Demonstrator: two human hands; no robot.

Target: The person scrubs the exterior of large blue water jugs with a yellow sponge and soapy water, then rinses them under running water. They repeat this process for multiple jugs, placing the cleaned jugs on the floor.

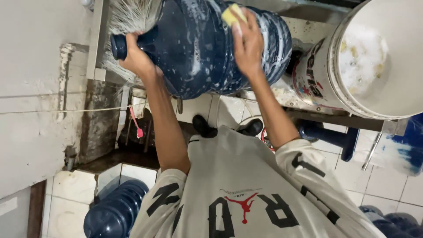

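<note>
Big dark-blue jug [198, 48] lies on its side at top centre, soapy, suds streaked over its ribbed body, neck pointing left. Left hand [136, 57] is wrapped tight around the jug's neck, just behind the mouth [118, 46]. Right hand [247, 46] lies flat on top of the jug body, fingers pressing a yellow sponge [232, 14] against it; sponge sits at the fingertips, on the far side of the jug. Behind the jug's neck, a white bristle brush [130, 17] fans out, touching or just beside the jug, cannot tell which. Right of the jug, near its base, a white bucket [335, 75] with red-and-black print, foamy water and yellowish bits inside. Below the jug, tiled floor [383, 176], with the person's two dark shoes [202, 126] near it. Pink-handled small brush [135, 124] hangs below-left of the jug by a grimy wall. Another blue jug [115, 209] lies on the floor far below-left of the held jug; more blue jugs [396, 220] far below-right. Blue stool-like stand [330, 137] below-right of the jug, under the bucket's ledge. Person wears a pale grey shirt [246, 176] with black lettering.
</note>
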